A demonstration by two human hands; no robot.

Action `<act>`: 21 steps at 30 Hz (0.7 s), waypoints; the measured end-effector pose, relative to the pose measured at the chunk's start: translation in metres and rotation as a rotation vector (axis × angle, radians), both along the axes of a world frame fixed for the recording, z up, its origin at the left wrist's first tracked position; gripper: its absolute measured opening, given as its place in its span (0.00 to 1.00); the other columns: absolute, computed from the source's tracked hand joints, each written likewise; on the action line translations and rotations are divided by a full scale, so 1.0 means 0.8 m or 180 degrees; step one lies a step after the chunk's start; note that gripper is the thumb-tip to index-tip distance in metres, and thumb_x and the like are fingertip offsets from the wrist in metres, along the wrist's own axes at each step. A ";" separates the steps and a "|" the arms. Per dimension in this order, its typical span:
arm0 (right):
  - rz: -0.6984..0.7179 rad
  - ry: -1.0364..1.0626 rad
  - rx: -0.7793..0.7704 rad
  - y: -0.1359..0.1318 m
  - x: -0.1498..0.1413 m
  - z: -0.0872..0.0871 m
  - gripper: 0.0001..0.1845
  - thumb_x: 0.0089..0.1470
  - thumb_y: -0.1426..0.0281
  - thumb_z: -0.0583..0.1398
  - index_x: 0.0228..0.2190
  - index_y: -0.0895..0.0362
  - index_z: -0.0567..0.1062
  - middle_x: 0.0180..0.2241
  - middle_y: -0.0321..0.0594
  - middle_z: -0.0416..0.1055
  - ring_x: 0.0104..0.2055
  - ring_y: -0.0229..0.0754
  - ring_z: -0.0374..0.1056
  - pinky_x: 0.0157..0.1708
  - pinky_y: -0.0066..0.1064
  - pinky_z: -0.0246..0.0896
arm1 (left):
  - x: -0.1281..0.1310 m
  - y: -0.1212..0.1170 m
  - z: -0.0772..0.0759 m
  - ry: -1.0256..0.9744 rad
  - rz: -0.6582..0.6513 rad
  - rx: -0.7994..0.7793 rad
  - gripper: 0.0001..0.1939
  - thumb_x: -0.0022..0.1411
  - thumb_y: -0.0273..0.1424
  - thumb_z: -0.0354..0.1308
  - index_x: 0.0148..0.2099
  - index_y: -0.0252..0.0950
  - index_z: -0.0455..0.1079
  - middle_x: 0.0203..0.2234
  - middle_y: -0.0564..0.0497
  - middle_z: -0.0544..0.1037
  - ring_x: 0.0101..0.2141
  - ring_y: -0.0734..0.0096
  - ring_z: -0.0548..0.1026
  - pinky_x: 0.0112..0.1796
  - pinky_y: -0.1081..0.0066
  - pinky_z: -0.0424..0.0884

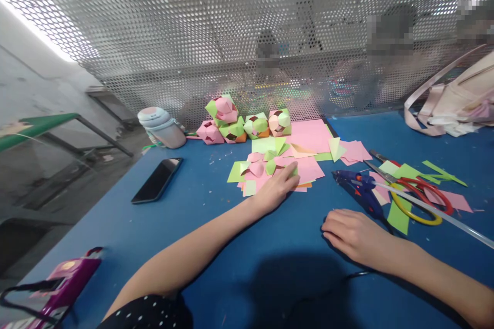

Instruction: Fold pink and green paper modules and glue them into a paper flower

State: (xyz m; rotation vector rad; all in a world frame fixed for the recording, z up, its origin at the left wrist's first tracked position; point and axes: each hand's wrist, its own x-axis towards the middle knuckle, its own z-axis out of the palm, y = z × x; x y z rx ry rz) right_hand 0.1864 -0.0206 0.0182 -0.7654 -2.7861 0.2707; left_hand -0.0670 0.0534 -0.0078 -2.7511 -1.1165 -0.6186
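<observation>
My left hand (276, 188) reaches to the stack of pink and green paper sheets (311, 168) mid-table. Its fingers close at a small green folded paper piece (294, 169); the thumb is hidden. Folded pink pieces (255, 165) lie on the stack, left of that hand. My right hand (357, 236) rests on the blue table (216, 247), fingers curled together, with nothing visible in them. Just beyond it lies a blue glue gun (360, 185) with a long clear glue stick (440, 212). Behind the stack stand several pink and green folded paper balls (233, 129).
At right, scissors with red and yellow handles (419, 203) lie among paper scraps (409, 172). A black phone (157, 180), a bottle (162, 128) and a purple bag (71, 285) are at left. A perforated metal screen (216, 51) borders the back; a pale backpack (459, 92) sits far right.
</observation>
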 end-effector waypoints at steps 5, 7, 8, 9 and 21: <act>-0.0013 -0.0042 -0.0050 0.000 -0.001 0.001 0.14 0.63 0.71 0.49 0.33 0.58 0.73 0.30 0.41 0.68 0.34 0.40 0.64 0.38 0.32 0.58 | 0.005 0.012 0.007 0.0000 0.0030 0.0081 0.13 0.67 0.24 0.42 0.47 0.33 0.66 0.57 0.37 0.62 0.51 0.60 0.68 0.44 0.64 0.70; -0.0004 -0.0069 -0.0046 0.001 -0.002 0.000 0.13 0.63 0.71 0.49 0.33 0.58 0.72 0.30 0.41 0.68 0.34 0.40 0.64 0.38 0.32 0.58 | 0.006 0.021 0.007 -0.0017 0.0068 0.0147 0.13 0.67 0.24 0.42 0.47 0.33 0.66 0.57 0.36 0.62 0.51 0.60 0.68 0.44 0.64 0.71; -0.0003 -0.0084 -0.0036 0.001 -0.003 0.000 0.13 0.63 0.71 0.49 0.33 0.58 0.72 0.30 0.41 0.68 0.34 0.40 0.64 0.38 0.32 0.58 | 0.006 0.026 0.006 -0.0024 0.0082 0.0183 0.13 0.67 0.24 0.42 0.47 0.33 0.66 0.56 0.36 0.63 0.51 0.60 0.68 0.44 0.64 0.71; -0.0006 -0.0097 -0.0025 0.000 -0.003 0.001 0.13 0.63 0.71 0.49 0.33 0.58 0.72 0.30 0.41 0.68 0.34 0.40 0.64 0.38 0.32 0.58 | 0.006 0.030 0.005 -0.0038 0.0096 0.0220 0.13 0.67 0.24 0.42 0.47 0.32 0.66 0.56 0.36 0.63 0.51 0.60 0.68 0.44 0.63 0.71; -0.0225 -0.0136 0.0167 -0.015 0.050 0.027 0.13 0.63 0.71 0.49 0.33 0.57 0.72 0.30 0.41 0.69 0.33 0.40 0.65 0.35 0.33 0.56 | 0.003 0.012 0.019 -0.0104 -0.0179 0.0602 0.12 0.65 0.26 0.48 0.50 0.34 0.65 0.54 0.35 0.67 0.55 0.52 0.65 0.48 0.49 0.68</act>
